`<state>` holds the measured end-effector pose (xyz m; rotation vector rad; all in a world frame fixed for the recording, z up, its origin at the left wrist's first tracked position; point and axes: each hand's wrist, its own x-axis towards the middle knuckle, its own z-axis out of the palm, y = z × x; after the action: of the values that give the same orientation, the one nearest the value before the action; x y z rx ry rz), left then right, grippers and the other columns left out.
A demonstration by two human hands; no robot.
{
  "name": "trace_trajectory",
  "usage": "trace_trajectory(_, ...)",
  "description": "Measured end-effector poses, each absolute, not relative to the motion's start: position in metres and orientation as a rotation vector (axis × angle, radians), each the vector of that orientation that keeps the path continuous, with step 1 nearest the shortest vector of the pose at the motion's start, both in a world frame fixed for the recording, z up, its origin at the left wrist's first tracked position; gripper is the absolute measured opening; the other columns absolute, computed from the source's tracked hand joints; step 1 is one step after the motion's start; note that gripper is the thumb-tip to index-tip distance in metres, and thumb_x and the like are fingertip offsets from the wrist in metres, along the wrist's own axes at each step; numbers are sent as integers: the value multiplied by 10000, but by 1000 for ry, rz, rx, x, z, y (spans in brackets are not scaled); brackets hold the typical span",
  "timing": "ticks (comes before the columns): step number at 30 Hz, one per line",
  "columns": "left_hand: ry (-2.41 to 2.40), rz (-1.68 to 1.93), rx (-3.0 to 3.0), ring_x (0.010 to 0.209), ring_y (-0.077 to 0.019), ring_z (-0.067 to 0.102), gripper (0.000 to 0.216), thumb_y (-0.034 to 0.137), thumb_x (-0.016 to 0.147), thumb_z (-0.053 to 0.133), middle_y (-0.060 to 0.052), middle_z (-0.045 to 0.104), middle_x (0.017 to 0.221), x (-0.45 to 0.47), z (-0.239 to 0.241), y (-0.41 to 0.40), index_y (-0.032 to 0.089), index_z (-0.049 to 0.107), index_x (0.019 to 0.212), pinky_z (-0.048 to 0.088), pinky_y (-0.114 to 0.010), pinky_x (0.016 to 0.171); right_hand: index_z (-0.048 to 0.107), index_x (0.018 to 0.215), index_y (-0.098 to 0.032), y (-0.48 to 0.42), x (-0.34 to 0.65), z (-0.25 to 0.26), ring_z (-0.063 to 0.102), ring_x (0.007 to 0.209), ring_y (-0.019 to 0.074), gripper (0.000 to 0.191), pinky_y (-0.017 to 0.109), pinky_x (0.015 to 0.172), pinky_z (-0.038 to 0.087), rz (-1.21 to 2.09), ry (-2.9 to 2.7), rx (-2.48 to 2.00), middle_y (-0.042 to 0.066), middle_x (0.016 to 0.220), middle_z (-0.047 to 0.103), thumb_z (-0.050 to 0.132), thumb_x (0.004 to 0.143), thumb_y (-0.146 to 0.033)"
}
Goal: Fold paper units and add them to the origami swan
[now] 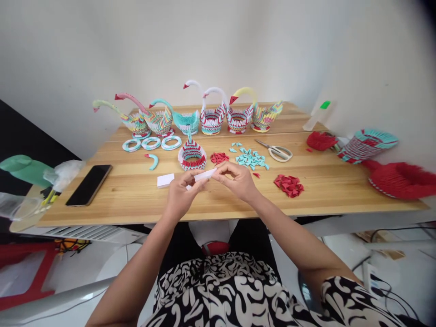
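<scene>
Between my two hands, over the front of the table, I hold a narrow folded strip of white paper (pixel 205 174). My left hand (pixel 182 190) pinches its left end between thumb and fingers. The right end sits in the fingertips of my right hand (pixel 236 180). A stack of white paper slips (pixel 165 180) lies just left of my left hand. Behind my hands stands a part-built folded-paper basket (pixel 192 156) in red, white and teal. Small red folded pieces (pixel 220 157) and teal folded pieces (pixel 252 159) lie loose beyond my right hand.
Several paper swans (pixel 211 120) line the back of the wooden table (pixel 136 200). Teal-white rings (pixel 151 143), a curved teal neck (pixel 153 161) and a phone (pixel 89 185) are at left. Scissors (pixel 277 151), a red pile (pixel 289 185) and a red paper model (pixel 405 179) are at right.
</scene>
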<state>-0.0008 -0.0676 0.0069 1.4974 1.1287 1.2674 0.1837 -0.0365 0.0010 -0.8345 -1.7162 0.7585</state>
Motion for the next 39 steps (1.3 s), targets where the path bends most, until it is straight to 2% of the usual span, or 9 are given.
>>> trace_trajectory(2,1215,1292,1533,689,-157,661,217,348,790,689,-25,719,768,1,5,-66,184,702,931,532,-278,666,665,846,-207,-35,181,-4,662,792,165,175,302,739,535,835,-1647,-854,32,849,705,702,801,-372)
trace_trajectory(5,1254,1320,1557,662,-151,654,176,335,791,691,-14,712,735,3,3,-61,199,712,901,527,-268,656,645,1092,-223,-30,179,-8,672,828,161,338,294,757,543,965,-1568,-859,35,907,706,713,790,-359)
trace_trajectory(7,1236,1334,1534,650,-152,649,176,338,792,690,-11,702,715,4,-1,-57,198,711,896,525,-265,640,645,1137,-221,-26,179,-10,675,840,159,379,289,763,545,1014,-1557,-875,36,915,710,714,789,-354)
trace_trajectory(12,1212,1346,1509,643,-150,636,183,356,804,690,-6,683,691,5,-10,-49,203,714,901,520,-264,634,705,1012,-213,-19,179,-15,667,778,139,259,273,730,546,1028,-1560,-920,22,881,714,713,788,-343)
trace_trajectory(22,1226,1348,1487,627,-135,609,154,316,812,672,3,667,664,5,-13,-47,184,706,883,482,-249,622,700,1024,-213,-17,174,-21,654,743,131,248,269,709,535,1017,-1548,-927,17,854,704,689,804,-327)
trace_trajectory(29,1180,1351,1438,591,-116,592,156,311,793,688,3,664,633,3,-8,-42,157,687,817,449,-221,583,680,1047,-201,-16,174,-3,640,826,140,240,267,743,505,910,-1705,-964,36,947,704,642,822,-278)
trace_trajectory(32,1151,1367,1441,597,-111,585,143,291,778,700,6,660,634,2,-3,-37,155,686,820,447,-218,592,700,885,-174,-9,175,12,595,703,120,157,247,655,460,883,-1820,-985,19,814,696,640,824,-306)
trace_trajectory(34,1125,1400,1410,606,-108,574,138,279,763,710,9,658,644,3,-1,-33,158,688,825,440,-216,590,689,793,-163,-3,176,18,551,636,106,183,239,606,423,864,-1853,-991,6,736,677,645,823,-338)
trace_trajectory(39,1052,1386,1266,566,-96,531,166,307,741,732,2,640,618,7,0,-22,145,694,734,389,-217,530,679,790,-154,9,175,24,528,621,99,198,233,589,390,841,-1866,-962,2,715,675,631,840,-339)
